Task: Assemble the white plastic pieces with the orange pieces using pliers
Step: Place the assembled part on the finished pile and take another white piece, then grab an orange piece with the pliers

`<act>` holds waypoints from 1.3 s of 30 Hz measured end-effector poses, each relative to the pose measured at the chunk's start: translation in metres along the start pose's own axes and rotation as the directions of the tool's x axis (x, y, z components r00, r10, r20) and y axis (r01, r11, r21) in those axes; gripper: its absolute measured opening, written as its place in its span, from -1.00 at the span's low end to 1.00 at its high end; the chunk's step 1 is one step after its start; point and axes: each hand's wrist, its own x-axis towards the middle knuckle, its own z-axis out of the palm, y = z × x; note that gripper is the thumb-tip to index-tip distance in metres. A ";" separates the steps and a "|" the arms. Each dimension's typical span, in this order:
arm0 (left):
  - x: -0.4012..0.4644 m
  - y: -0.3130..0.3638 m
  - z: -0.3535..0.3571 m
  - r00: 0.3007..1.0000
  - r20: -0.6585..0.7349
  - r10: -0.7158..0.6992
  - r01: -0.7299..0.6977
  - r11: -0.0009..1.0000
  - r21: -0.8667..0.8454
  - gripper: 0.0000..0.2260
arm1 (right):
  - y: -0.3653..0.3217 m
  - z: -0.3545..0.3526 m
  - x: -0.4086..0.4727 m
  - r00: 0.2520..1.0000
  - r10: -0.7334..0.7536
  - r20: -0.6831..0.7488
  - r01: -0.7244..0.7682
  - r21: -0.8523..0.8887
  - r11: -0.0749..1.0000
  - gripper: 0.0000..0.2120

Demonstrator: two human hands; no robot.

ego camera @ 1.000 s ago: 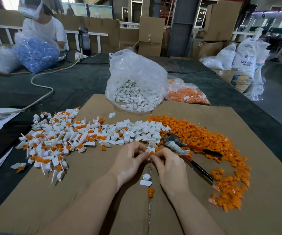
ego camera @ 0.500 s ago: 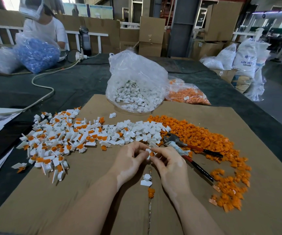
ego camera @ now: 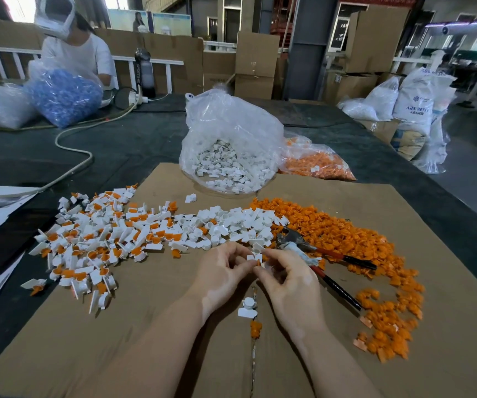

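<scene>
Small white piece [ego camera: 254,256] with orange piece [ego camera: 258,263], pinched between fingers [ego camera: 247,264] of both hands.

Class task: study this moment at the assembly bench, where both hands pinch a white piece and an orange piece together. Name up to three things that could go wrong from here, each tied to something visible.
1. The left hand and right hand hold the white piece only by fingertips; it may slip.
2. The pliers lie half buried in the orange pile; grabbing them could scatter pieces.
3. The loose white piece and orange piece under the wrists could get knocked off the cardboard.
</scene>
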 end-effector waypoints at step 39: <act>0.013 0.043 -0.001 0.917 -0.058 -0.394 0.307 0.793 -0.527 -0.92 | -0.036 -0.065 0.029 0.614 0.426 0.664 -0.524 -0.060 0.849 -0.83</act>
